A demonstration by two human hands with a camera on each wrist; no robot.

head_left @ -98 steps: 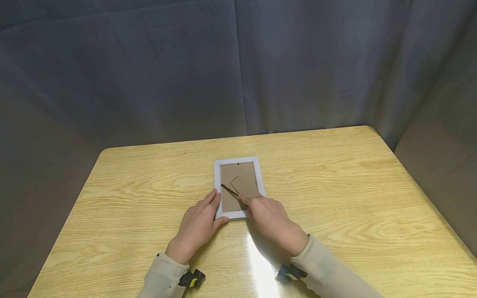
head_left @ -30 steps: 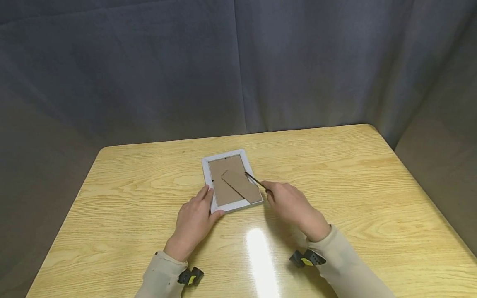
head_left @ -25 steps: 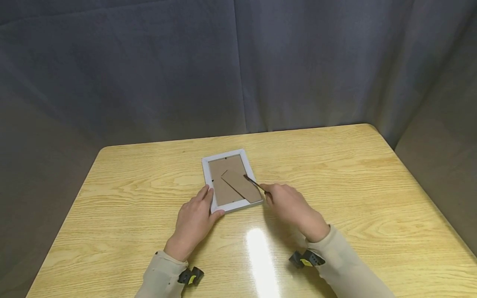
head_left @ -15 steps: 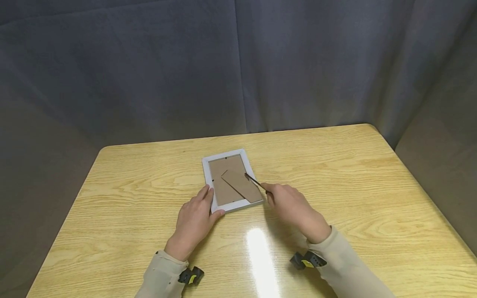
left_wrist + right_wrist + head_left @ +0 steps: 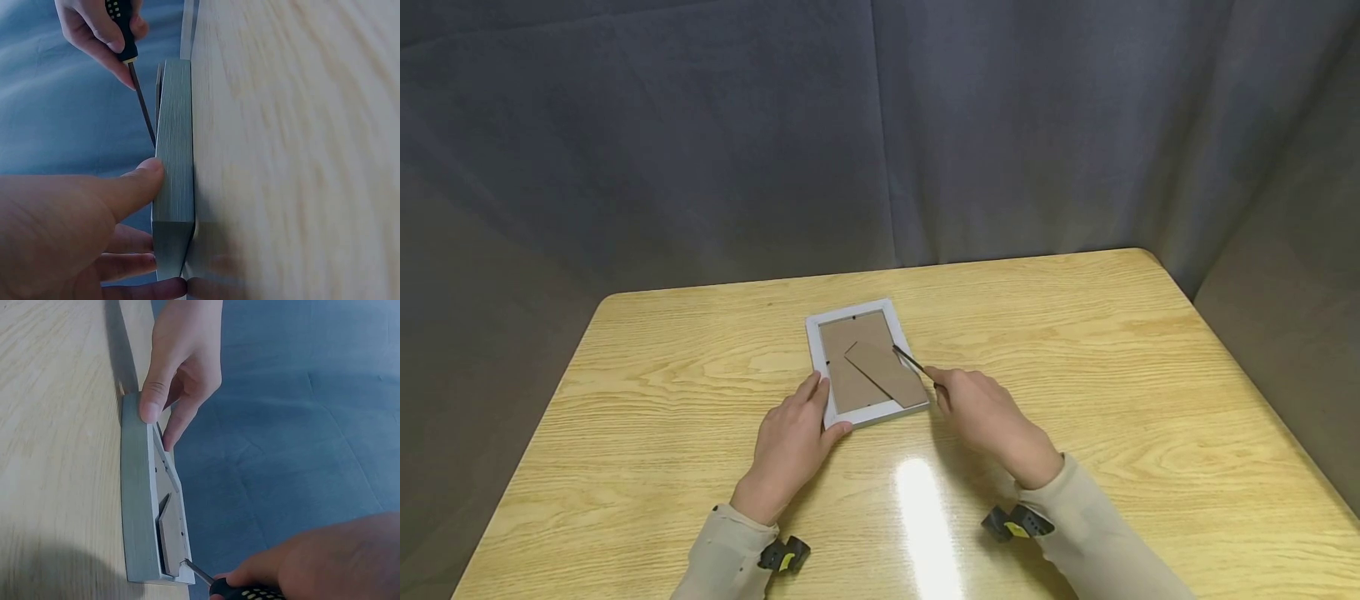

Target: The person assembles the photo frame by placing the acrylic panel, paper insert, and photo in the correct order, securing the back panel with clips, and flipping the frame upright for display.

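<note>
A picture frame [image 5: 815, 343] with a pale rim lies face down on the table, slightly turned. Its brown backing board [image 5: 844, 385] faces up, and a stand leg [image 5: 886, 373] slants across it to the near right corner. With thumb on the near edge and fingers along the left side, my left hand [image 5: 793, 446] holds the near left corner. My right hand [image 5: 988, 421] grips a screwdriver [image 5: 234, 591] by its black, yellow-dotted handle. The shaft [image 5: 914, 362] reaches the inner right edge of the frame, beside the leg. A small dark tab sits at the board's top edge.
The wood-grain table [image 5: 662, 400] spreads around the frame, with a bright light reflection [image 5: 925, 525] nearer me. Grey curtains [image 5: 737, 142] hang behind and at both sides. Dark wrist devices [image 5: 785, 556] are strapped over both sleeves.
The frame has turned counterclockwise and shifted left. My right hand moved right, taking the screwdriver tip from the frame's left inner edge to its right one. Over the last second, the tip shifts only slightly.
</note>
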